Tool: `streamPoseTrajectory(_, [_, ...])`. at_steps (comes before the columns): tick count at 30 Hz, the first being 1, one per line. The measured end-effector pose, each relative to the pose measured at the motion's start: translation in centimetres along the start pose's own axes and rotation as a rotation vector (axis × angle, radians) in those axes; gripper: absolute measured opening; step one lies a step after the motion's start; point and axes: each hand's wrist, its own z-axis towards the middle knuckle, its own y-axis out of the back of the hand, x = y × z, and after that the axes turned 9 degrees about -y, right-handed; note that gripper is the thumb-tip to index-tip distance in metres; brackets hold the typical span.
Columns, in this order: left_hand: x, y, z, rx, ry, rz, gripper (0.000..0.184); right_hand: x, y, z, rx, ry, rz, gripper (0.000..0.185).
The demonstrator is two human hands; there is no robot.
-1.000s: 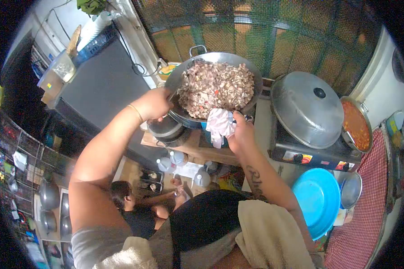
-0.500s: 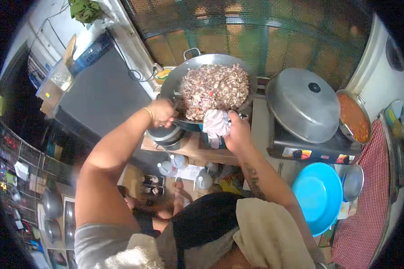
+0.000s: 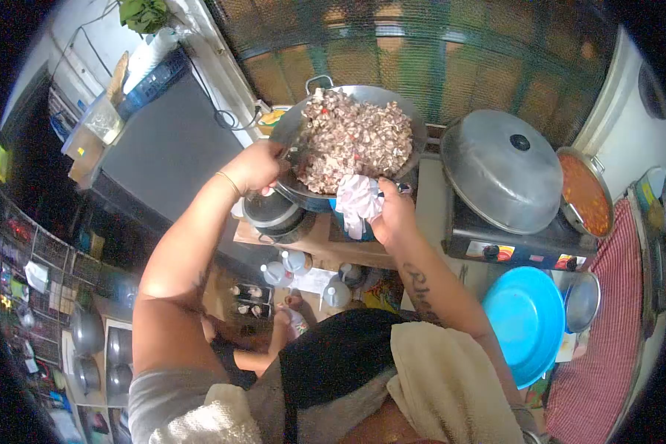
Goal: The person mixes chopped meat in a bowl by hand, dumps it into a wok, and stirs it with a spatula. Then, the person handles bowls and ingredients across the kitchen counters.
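A wide metal wok (image 3: pixel 414 111) holds a heap of chopped, greyish-brown meat (image 3: pixel 359 140) with small red bits. My left hand (image 3: pixel 260 169) is closed at the wok's left rim, around the handle of a cooking utensil (image 3: pixel 291 157). The utensil is dark and mostly hidden, so its exact kind is unclear. At the wok's near rim, my right hand (image 3: pixel 394 216) is closed on a pale pink cloth (image 3: pixel 359 201). The cloth bunches against the rim; whether a wok handle lies under it cannot be made out.
To the right, a domed metal lid (image 3: pixel 488 177) sits on a stove (image 3: pixel 522 248), beside a pan of red-orange stew (image 3: pixel 584 196). A blue basin (image 3: pixel 522 325) is below. A dark lidded pot (image 3: pixel 274 214) stands near my left hand. Another person's arm (image 3: pixel 277 337) shows below, near plastic jugs (image 3: pixel 296 261).
The meat has shifted toward the back left of the wok. My left hand has moved slightly up and left; my right hand stays at the near rim with the cloth.
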Motion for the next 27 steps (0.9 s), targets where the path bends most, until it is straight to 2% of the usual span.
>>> streamPoseTrajectory(1, [0.2, 0.0, 0.5, -0.026, -0.043, 0.117, 0.017, -0.4, 0.8, 0.8, -0.018, 0.029, -0.004, 0.026])
streamPoseTrajectory(3, [2.7, 0.2, 2.7, -0.08, -0.124, 0.344, 0.021, -1.7, 6.3, 4.8, -0.051, 0.354, -0.67, 0.027])
streamPoseTrajectory(4, [7.8, -0.1, 6.2, -0.149, -0.38, 0.599, 0.022, -1.7, 7.4, 5.3, -0.062, 0.392, -0.778, 0.027])
streamPoseTrajectory(5, [8.8, 0.5, 7.5, -0.117, -0.333, 0.636, 0.021, -1.7, 8.3, 5.7, -0.076, 0.433, -0.884, 0.027])
streamPoseTrajectory(7, [10.7, 1.0, 9.5, -0.051, -0.239, 0.705, 0.019, 0.2, 6.0, 3.3, -0.101, 0.282, -0.64, 0.027])
streamPoseTrajectory(8, [12.6, 1.1, 11.1, -0.066, -0.255, 0.736, 0.016, 1.6, 4.1, 1.9, -0.113, 0.211, -0.518, 0.027])
streamPoseTrajectory(11, [10.5, 1.3, 9.7, 0.225, 0.114, 0.272, 0.011, 5.6, 0.3, 0.1, -0.15, 0.021, -0.151, 0.027])
streamPoseTrajectory(12, [10.7, 0.7, 9.4, 0.203, 0.136, 0.004, 0.013, 6.1, 2.4, 2.2, -0.122, 0.013, -0.146, 0.027])
streamPoseTrajectory(13, [8.1, 0.7, 7.6, 0.294, 0.209, -0.134, 0.011, 6.3, 1.9, 1.9, -0.145, 0.023, -0.174, 0.028])
streamPoseTrajectory(15, [10.3, -1.3, 7.8, 0.302, 0.242, -0.543, 0.007, 6.3, 0.4, 1.0, -0.181, 0.028, -0.229, 0.028])
streamPoseTrajectory(16, [8.7, -1.8, 6.7, 0.28, 0.262, -0.578, 0.006, 6.2, 0.6, 1.4, -0.166, 0.023, -0.236, 0.028])
streamPoseTrajectory(18, [8.1, -2.4, 5.6, 0.262, 0.19, -0.519, 0.006, 5.7, 2.4, 2.7, -0.14, 0.012, -0.25, 0.028])
streamPoseTrajectory(22, [5.9, -1.5, 2.9, 0.145, 0.082, -0.299, 0.019, 3.6, 8.6, 7.0, -0.078, 0.259, -0.73, 0.027])
streamPoseTrajectory(25, [2.1, -0.2, 0.4, 0.072, 0.01, 0.035, 0.031, 0.8, 12.4, 11.5, 0.0, 0.387, -0.954, 0.032])
streamPoseTrajectory(26, [2.3, -0.2, 0.4, -0.014, -0.177, 0.304, 0.035, -0.1, 10.6, 10.9, 0.023, 0.389, -0.939, 0.041])
streamPoseTrajectory(27, [2.4, -0.2, 0.0, -0.033, -0.194, 0.404, 0.035, -0.5, 9.5, 9.6, -0.02, 0.256, -0.723, 0.038])
